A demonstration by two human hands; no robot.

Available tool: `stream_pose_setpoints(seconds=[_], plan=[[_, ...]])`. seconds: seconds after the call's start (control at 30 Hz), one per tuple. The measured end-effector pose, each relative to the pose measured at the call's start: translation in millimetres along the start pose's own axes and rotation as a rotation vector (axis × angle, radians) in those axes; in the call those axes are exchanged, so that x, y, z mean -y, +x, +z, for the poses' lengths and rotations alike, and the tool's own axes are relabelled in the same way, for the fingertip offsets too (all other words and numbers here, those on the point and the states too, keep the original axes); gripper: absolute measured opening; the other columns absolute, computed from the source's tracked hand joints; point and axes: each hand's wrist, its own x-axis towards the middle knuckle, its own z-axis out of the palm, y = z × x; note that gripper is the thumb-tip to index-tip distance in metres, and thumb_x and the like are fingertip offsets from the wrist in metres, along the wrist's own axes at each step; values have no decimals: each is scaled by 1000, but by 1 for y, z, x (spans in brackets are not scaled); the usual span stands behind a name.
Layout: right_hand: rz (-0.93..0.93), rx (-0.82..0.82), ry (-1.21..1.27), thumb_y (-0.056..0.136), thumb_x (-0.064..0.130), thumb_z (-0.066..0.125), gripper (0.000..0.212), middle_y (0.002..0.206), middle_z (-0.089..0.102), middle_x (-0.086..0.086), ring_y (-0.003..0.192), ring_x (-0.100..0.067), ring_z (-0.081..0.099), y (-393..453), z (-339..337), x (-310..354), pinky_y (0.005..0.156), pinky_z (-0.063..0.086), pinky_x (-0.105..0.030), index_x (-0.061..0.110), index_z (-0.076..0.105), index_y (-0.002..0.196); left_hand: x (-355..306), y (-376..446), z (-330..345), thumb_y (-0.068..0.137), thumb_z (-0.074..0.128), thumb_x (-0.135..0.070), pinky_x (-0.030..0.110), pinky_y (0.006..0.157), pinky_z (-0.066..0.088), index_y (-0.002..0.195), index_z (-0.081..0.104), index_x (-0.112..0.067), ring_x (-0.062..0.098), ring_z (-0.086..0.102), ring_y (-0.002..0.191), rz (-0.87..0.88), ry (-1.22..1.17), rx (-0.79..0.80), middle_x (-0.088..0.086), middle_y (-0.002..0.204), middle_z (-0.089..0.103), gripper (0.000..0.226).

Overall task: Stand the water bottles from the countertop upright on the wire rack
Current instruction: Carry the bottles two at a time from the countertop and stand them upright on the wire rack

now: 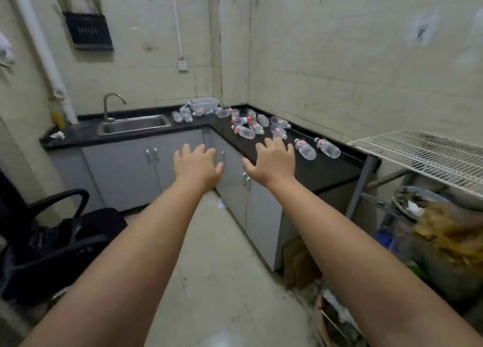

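Running along two walls, the black L-shaped worktop (326, 169) carries the water bottles (244, 131), all lying on their sides: clear plastic, white caps, red-and-white labels. Most are scattered around the inner corner and along the right-hand stretch; two lie near its front end. Roughly twenty, though the far ones blur together. One white wire rack (423, 156) stands just beyond that end, bare of bottles. Left hand (197, 165) and right hand (271, 162) reach forward, fingers spread wide, holding nothing
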Motion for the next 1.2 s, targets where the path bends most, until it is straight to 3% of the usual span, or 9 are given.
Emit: stream_pose_setpoints(seconds=[0.27, 0.57, 0.93, 1.03, 1.2], plan=[[88, 45, -35, 89, 45, 44, 51, 139, 43, -13, 135, -31, 29, 70, 66, -37, 113, 20, -49, 9, 49, 125, -8, 83, 69, 97, 31, -42, 44, 115, 16, 141, 31, -21, 33, 12, 143, 38, 1, 109, 2, 154, 23, 49], [199, 91, -27, 89, 46, 44, 52, 136, 47, -13, 134, -32, 31, 212, 137, -128, 112, 23, -48, 10, 49, 127, -52, 250, 129, 97, 30, -40, 45, 116, 14, 141, 30, -21, 33, 10, 143, 60, -8, 163, 3, 155, 22, 48], [328, 7, 20, 86, 39, 53, 52, 129, 55, -19, 129, -38, 41, 369, 247, -190, 108, 28, -50, 0, 56, 120, -92, 446, 229, 97, 32, -38, 45, 116, 14, 141, 30, -23, 31, 7, 144, 171, -100, 183, 2, 155, 21, 47], [393, -42, -7, 82, 47, 37, 60, 119, 61, -20, 123, -38, 48, 415, 276, -201, 103, 34, -52, -1, 61, 109, -95, 506, 256, 97, 31, -38, 45, 116, 13, 142, 29, -23, 31, 7, 144, 238, -99, 215, 2, 156, 19, 47], [516, 96, -103, 91, 45, 42, 56, 147, 37, -9, 141, -27, 24, 473, 307, -237, 114, 18, -43, 11, 42, 135, -113, 600, 297, 97, 31, -39, 44, 117, 12, 144, 24, -24, 29, 5, 145, 338, -109, 283, 1, 157, 15, 50]])
